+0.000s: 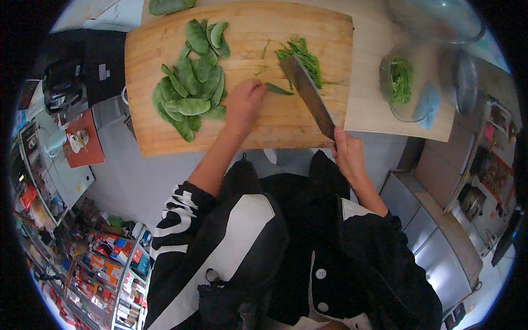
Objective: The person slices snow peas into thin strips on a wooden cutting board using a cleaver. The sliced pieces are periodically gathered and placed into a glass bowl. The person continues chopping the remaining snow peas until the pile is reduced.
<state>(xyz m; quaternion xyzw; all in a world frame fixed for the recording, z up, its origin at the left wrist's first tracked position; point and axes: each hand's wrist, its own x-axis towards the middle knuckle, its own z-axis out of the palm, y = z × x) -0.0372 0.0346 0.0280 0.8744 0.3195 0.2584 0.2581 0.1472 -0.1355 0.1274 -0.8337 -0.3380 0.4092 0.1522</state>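
Note:
My right hand grips the handle of a cleaver. Its long dark blade slants up and left over the cutting board, the tip beside a heap of green bean strips. My left hand rests on the board with curled fingers, its fingertips closed at the left end of one flat green bean. That bean points toward the blade, a little apart from it. Left of this hand lies a pile of whole flat green beans. Small green shreds are scattered on the wood.
Right of the board, a clear bowl holds cut green strips, with a blue cloth beside it. A larger clear bowl stands behind. A green vegetable lies beyond the board's far edge. Shelves of packages stand at lower left.

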